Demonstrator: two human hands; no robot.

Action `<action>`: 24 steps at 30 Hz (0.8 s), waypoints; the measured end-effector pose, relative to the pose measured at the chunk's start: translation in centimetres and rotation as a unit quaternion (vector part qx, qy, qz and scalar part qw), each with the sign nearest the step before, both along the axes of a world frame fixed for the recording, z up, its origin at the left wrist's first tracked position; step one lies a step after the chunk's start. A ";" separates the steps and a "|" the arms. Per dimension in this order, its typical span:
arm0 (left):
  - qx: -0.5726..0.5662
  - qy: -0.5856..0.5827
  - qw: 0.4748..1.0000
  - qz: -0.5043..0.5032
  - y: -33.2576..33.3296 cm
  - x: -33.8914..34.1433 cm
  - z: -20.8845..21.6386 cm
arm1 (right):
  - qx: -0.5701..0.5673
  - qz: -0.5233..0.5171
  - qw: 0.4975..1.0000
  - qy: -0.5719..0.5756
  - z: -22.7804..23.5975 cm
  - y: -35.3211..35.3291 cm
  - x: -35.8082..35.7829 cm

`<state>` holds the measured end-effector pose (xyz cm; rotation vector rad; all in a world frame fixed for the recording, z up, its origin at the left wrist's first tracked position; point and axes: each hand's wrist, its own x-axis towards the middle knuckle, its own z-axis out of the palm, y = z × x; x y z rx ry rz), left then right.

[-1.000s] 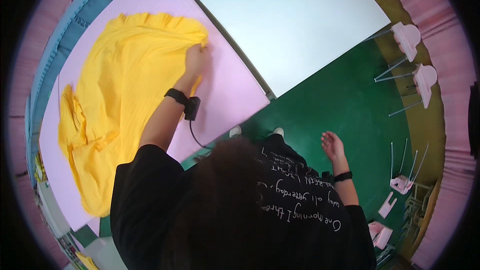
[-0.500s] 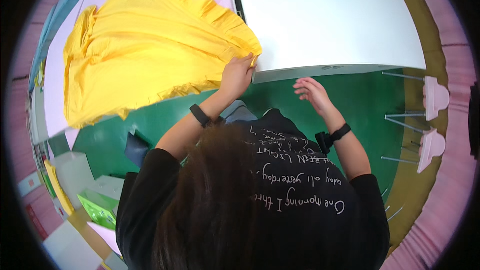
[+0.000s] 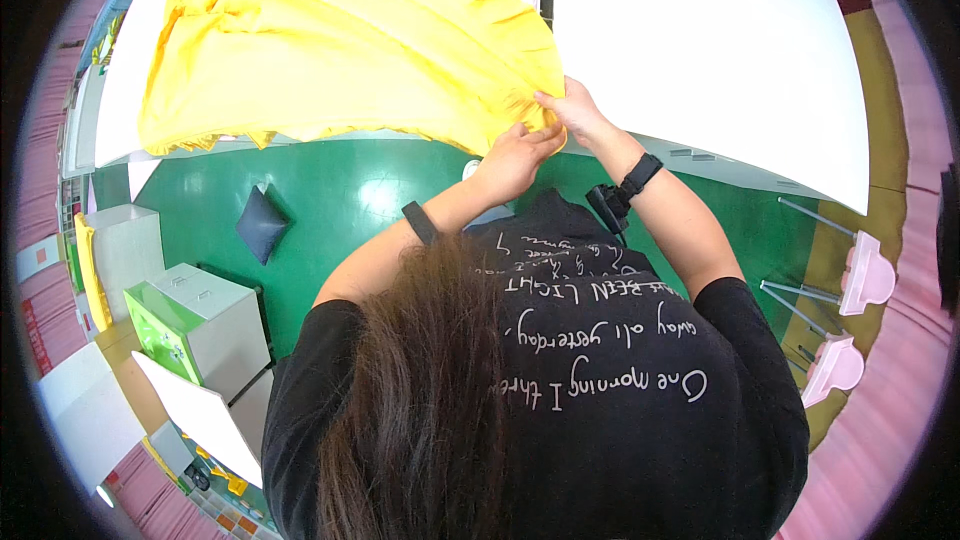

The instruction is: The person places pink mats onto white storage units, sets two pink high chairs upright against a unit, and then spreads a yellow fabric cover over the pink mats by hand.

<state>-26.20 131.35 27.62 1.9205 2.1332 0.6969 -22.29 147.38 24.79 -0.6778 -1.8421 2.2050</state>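
A yellow cloth [image 3: 340, 40] with a ruffled edge lies spread out, creased and bunched toward its far left, and its near edge hangs over the front of the surface beneath. At the cloth's near right corner, my left hand [image 3: 515, 162] grips the edge with its fingers closed. Just beyond it, my right hand [image 3: 577, 112] pinches the same corner between thumb and fingers. The two hands are close together, and the gathered fabric between them hides some of the fingertips.
A white table [image 3: 700, 50] fills the right side, separated by a dark gap from the surface under the cloth. Two pink chairs [image 3: 868, 275] stand at the far right. A dark cushion [image 3: 262, 225] lies on the green floor [image 3: 370, 190], near a grey-and-green cabinet [image 3: 225, 330].
My right hand, apart from the cloth before, has come up to the corner and taken hold of it. My left hand stays on it. The view has shifted.
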 end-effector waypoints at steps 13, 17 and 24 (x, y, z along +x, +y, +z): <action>0.000 -0.723 0.646 0.244 -11.9 -8.1 -6.5 | 0.208 0.023 0.976 0.067 -8.2 -4.6 3.6; 0.016 -0.654 0.681 0.330 -11.1 -8.7 -8.5 | 0.264 0.059 0.962 0.042 -7.8 -4.8 5.5; -0.057 -0.492 0.803 0.330 -11.1 -8.7 -10.2 | 0.351 0.018 0.935 -0.049 -7.1 -4.0 6.0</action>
